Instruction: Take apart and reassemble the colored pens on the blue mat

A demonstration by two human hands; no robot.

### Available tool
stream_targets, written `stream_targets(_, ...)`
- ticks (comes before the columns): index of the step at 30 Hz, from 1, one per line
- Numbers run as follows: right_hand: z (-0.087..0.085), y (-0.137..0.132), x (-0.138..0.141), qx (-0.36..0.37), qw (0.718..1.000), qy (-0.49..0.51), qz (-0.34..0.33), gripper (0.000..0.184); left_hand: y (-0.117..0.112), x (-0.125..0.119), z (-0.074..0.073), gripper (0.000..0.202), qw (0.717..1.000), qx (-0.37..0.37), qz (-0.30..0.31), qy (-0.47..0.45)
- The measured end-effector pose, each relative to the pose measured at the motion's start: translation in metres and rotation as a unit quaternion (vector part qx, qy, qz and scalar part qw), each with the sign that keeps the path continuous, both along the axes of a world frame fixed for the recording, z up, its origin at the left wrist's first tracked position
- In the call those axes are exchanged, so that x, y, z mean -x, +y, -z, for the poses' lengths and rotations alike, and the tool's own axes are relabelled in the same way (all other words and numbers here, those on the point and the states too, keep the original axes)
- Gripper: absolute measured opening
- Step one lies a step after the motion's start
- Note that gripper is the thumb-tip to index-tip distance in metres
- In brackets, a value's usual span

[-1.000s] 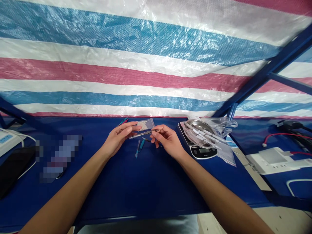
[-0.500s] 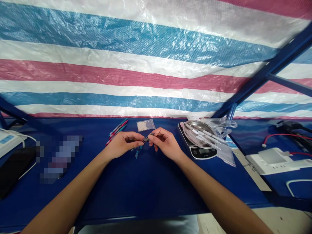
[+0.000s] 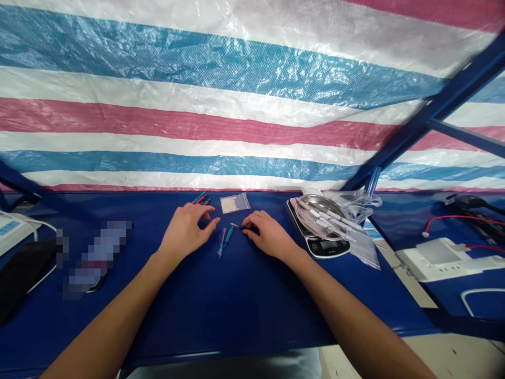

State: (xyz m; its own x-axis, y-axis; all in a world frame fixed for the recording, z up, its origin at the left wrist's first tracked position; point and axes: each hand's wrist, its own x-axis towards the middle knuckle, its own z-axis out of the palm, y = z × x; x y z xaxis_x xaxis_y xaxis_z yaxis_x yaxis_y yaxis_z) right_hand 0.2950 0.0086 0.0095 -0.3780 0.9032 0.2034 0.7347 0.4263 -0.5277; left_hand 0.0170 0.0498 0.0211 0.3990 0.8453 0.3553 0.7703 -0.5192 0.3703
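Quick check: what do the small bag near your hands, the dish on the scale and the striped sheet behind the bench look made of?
The small bag looks like thin clear plastic, since its pale contents show through. The dish looks like polished metal, probably stainless steel, judging by its bright mirror-like sheen. The striped sheet looks like woven plastic tarpaulin, with a fine criss-cross weave and a glossy finish.

syringes (image 3: 224,243) — centre | plastic bag (image 3: 235,202) behind | digital scale (image 3: 317,247) right — steel bowl (image 3: 317,206) on it, apparently
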Motion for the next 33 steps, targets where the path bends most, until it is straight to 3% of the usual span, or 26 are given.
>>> stream_targets(4,-0.004,-0.001,-0.002,-0.030,0.994,-0.100,0.011,0.017,-0.019,-0.022,0.002,0.035,0.994,0.042,0.099,0.015)
stream_targets(10,-0.015,-0.006,0.000,-0.031,0.968,-0.246,0.032,0.023,-0.024,-0.031,0.010,0.028,0.991,0.090,0.094,-0.028)
stream_targets(16,-0.016,-0.005,0.000,-0.038,0.976,-0.212,0.011,0.016,-0.016,-0.025,0.015,0.032,0.977,0.165,0.084,-0.104)
stream_targets(25,-0.006,0.001,-0.004,-0.096,0.983,-0.129,-0.086,0.028,-0.014,-0.024,0.016,0.031,0.974,0.170,0.093,-0.117)
stream_targets(33,-0.005,0.004,-0.007,-0.113,0.978,-0.153,-0.088,0.033,-0.014,-0.023,0.016,0.030,0.971,0.183,0.099,-0.120)
